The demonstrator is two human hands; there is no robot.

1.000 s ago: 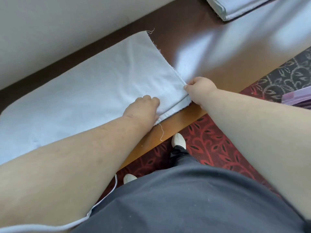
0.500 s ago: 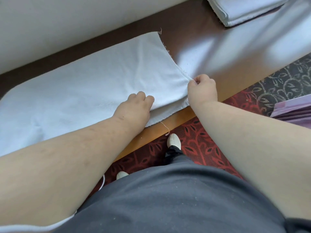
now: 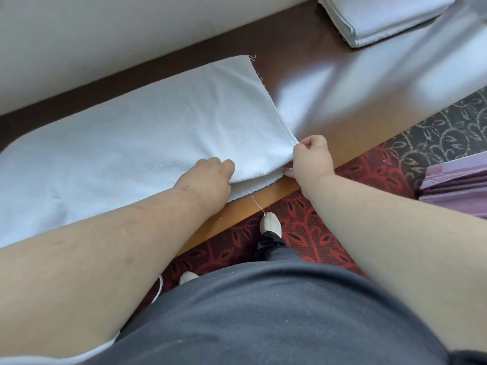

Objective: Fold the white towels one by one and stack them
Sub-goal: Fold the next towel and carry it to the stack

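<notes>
A white towel (image 3: 147, 133) lies folded lengthwise on the brown wooden table (image 3: 342, 122), its right end near the table's front edge. My left hand (image 3: 208, 177) grips the towel's near edge, fingers curled over the top layer. My right hand (image 3: 311, 159) pinches the towel's near right corner and lifts the top layer slightly off the one beneath. A stack of folded white towels (image 3: 382, 17) sits at the far right of the table.
A pale wall (image 3: 105, 35) runs along the table's far side. Red and black patterned carpet (image 3: 316, 227) lies below the table edge, with my white shoes on it. Purple folded items (image 3: 458, 185) rest at the right.
My right hand has closed on the towel's right corner and raised its top layer. My left hand slid left along the near edge. The view shifted slightly.
</notes>
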